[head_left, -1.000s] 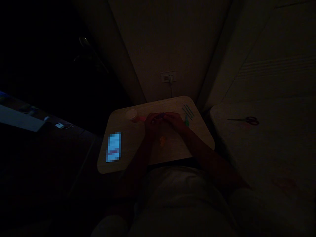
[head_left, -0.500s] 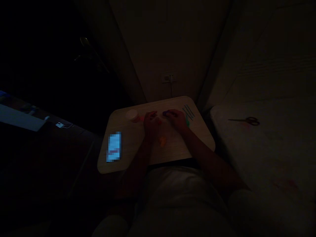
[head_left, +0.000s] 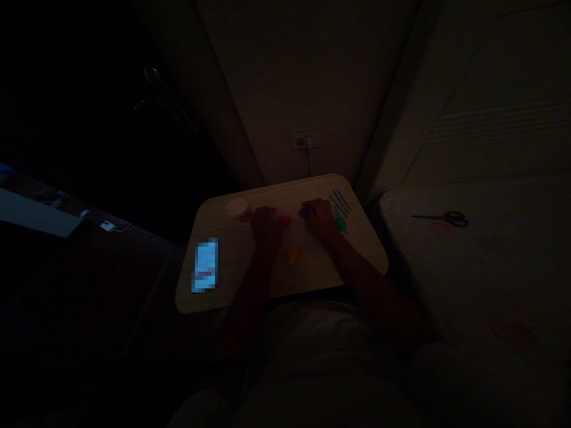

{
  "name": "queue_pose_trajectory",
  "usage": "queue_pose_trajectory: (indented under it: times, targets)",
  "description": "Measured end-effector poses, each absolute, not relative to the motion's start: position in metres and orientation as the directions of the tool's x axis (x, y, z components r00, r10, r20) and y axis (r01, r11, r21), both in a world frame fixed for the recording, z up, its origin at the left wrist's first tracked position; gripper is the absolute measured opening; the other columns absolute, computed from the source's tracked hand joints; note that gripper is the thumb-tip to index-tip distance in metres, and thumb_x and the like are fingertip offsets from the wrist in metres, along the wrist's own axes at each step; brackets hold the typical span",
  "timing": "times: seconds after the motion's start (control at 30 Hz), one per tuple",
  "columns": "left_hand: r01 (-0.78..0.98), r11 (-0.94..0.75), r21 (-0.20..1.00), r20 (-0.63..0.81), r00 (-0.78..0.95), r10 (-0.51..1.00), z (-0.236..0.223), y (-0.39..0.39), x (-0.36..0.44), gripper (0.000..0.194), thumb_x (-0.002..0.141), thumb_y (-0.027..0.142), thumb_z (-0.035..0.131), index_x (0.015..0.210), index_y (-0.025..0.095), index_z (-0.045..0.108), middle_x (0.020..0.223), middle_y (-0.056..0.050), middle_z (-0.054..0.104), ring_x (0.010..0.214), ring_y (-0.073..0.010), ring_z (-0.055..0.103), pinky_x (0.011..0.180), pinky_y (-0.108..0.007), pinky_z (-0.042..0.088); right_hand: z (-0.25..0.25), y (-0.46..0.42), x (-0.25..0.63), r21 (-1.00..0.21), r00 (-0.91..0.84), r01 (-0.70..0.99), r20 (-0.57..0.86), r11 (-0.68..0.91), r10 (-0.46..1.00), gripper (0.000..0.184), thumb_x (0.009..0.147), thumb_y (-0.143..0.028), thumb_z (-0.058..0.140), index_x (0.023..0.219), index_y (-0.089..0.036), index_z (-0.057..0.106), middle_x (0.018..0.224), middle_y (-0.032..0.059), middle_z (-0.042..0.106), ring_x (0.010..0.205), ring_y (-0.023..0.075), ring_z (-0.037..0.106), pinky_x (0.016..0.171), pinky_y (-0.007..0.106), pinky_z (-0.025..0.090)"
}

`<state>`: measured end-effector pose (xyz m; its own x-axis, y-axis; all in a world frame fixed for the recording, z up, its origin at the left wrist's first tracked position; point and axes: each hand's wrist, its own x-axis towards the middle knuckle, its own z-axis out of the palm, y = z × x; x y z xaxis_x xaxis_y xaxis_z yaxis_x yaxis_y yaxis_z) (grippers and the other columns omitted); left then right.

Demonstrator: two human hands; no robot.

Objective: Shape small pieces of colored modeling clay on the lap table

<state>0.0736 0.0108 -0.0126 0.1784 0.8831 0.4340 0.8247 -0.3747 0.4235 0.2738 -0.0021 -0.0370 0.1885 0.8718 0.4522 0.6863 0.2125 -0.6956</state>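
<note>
In the dim head view, my right hand (head_left: pixel 320 217) has its fingers closed on a small dark blue lump (head_left: pixel 305 211), which looks like modelling clay. Left of it, my left hand (head_left: pixel 266 230) rests low over the table with fingers bent; whatever lies under them is hidden. A red lump (head_left: pixel 285 220) sits on the table between both hands. Nearer my body lies an orange lump (head_left: pixel 292 255). Just right of my right wrist is a green lump (head_left: pixel 341 223) on a bluish-green piece. A pale round tub (head_left: pixel 239 208) stands beside my left fingertips.
The small wooden table (head_left: pixel 236 285) has rounded corners. A lit phone (head_left: pixel 206 265) lies at its left, and several thin sticks (head_left: pixel 341 202) at the back right. Scissors (head_left: pixel 441 219) rest on a pale surface to the right. Behind is a wall socket (head_left: pixel 305 139) with a plugged-in cable.
My left hand has moved left and down towards the tub, uncovering the red lump. The pinkish thing beside the tub is now covered. My right hand has shifted slightly right with the blue lump.
</note>
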Motion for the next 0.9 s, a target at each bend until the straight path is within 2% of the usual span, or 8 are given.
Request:
queue_pose_trajectory:
  times: [0.13, 0.3, 0.4, 0.53, 0.6, 0.7, 0.9]
  targets:
    - [0.846, -0.362, 0.393, 0.448, 0.167, 0.878, -0.012, 0.012, 0.072, 0.036, 0.08, 0.002, 0.049, 0.107, 0.017, 0.068, 0.118, -0.015, 0.063, 0.114, -0.03, 0.058, 0.105, -0.048, 0.043, -0.043, 0.001, 0.277, -0.736, 0.268, 0.638, 0.489, 0.228, 0.83, 0.042, 0.089, -0.014, 0.046, 0.121, -0.016, 0.072, 0.113, 0.0154, 0.071, 0.108, 0.0299, 0.061, 0.102, 0.048, 0.046]
    - [0.869, -0.337, 0.362, 0.514, 0.115, 0.85, -0.004, 0.007, 0.072, 0.021, 0.091, 0.014, 0.051, 0.097, 0.021, 0.071, 0.108, -0.013, 0.065, 0.116, -0.0342, 0.055, 0.113, -0.06, 0.029, -0.047, 0.003, 0.278, -0.799, 0.307, 0.543, 0.476, 0.259, 0.824, 0.036, 0.09, -0.018, 0.047, 0.115, -0.017, 0.072, 0.11, 0.0135, 0.072, 0.105, 0.0279, 0.063, 0.1, 0.046, 0.048]
    - [0.792, -0.403, 0.459, 0.571, 0.085, 0.817, 0.002, 0.005, 0.076, 0.021, 0.097, 0.024, 0.049, 0.105, 0.021, 0.069, 0.111, -0.013, 0.064, 0.115, -0.0321, 0.056, 0.112, -0.056, 0.032, -0.046, 0.003, 0.277, -0.803, 0.336, 0.528, 0.497, 0.277, 0.8, 0.033, 0.089, -0.018, 0.047, 0.111, -0.019, 0.072, 0.108, 0.0124, 0.071, 0.105, 0.0277, 0.063, 0.099, 0.046, 0.048]
    - [0.552, -0.551, 0.627, 0.659, 0.002, 0.752, 0.006, 0.005, 0.082, 0.032, 0.101, 0.033, 0.046, 0.125, 0.018, 0.06, 0.117, -0.014, 0.061, 0.11, -0.0258, 0.058, 0.101, -0.042, 0.046, -0.035, -0.004, 0.275, -0.78, 0.344, 0.528, 0.558, 0.336, 0.755, 0.03, 0.088, -0.018, 0.048, 0.109, -0.018, 0.07, 0.107, 0.0124, 0.069, 0.104, 0.0271, 0.062, 0.097, 0.044, 0.049]
    - [0.448, -0.575, 0.685, 0.651, -0.023, 0.759, 0.006, 0.005, 0.084, 0.029, 0.099, 0.035, 0.049, 0.119, 0.019, 0.062, 0.114, -0.013, 0.061, 0.108, -0.0243, 0.06, 0.098, -0.039, 0.049, -0.027, -0.009, 0.273, -0.761, 0.308, 0.534, 0.58, 0.367, 0.754, 0.026, 0.091, -0.023, 0.05, 0.109, -0.019, 0.069, 0.106, 0.012, 0.068, 0.103, 0.0269, 0.061, 0.096, 0.044, 0.049]
    - [0.311, -0.551, 0.774, 0.586, -0.023, 0.81, 0.006, 0.005, 0.087, 0.018, 0.092, 0.035, 0.061, 0.1, 0.02, 0.066, 0.106, -0.01, 0.064, 0.104, -0.023, 0.063, 0.094, -0.036, 0.052, -0.015, -0.017, 0.268, -0.734, 0.221, 0.533, 0.601, 0.421, 0.768, 0.025, 0.095, -0.033, 0.055, 0.111, -0.02, 0.069, 0.107, 0.0127, 0.067, 0.105, 0.0275, 0.06, 0.097, 0.044, 0.048]
    - [0.154, -0.445, 0.882, 0.449, 0.009, 0.893, 0.003, 0.002, 0.092, 0.017, 0.083, 0.034, 0.069, 0.088, 0.019, 0.067, 0.091, -0.005, 0.07, 0.088, -0.0185, 0.068, 0.082, -0.031, 0.056, -0.012, -0.02, 0.259, -0.657, 0.004, 0.547, 0.622, 0.519, 0.783, 0.041, 0.093, -0.048, 0.062, 0.121, -0.02, 0.068, 0.111, 0.0131, 0.07, 0.106, 0.0283, 0.061, 0.097, 0.044, 0.048]
